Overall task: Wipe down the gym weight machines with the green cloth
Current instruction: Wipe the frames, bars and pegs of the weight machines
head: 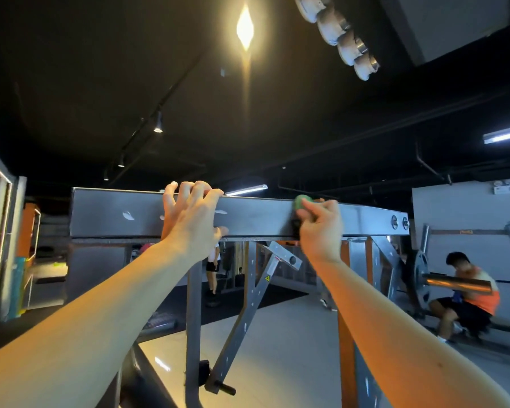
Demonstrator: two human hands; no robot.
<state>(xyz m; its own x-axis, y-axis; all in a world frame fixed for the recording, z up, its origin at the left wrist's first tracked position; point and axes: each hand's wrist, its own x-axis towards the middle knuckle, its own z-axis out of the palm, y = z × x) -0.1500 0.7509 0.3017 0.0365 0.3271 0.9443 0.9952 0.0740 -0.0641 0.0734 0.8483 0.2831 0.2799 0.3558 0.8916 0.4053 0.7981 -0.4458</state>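
I see the machine's grey top beam (115, 214) running left to right at head height. My left hand (189, 219) grips its top edge, and my right hand (318, 228) pinches the bunched green cloth (301, 202) against its face.

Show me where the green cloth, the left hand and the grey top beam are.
grey top beam (256, 220): head view, bare front face.
left hand (190, 223): head view, back of the hand.
green cloth (301, 202): head view, bunched visible part.
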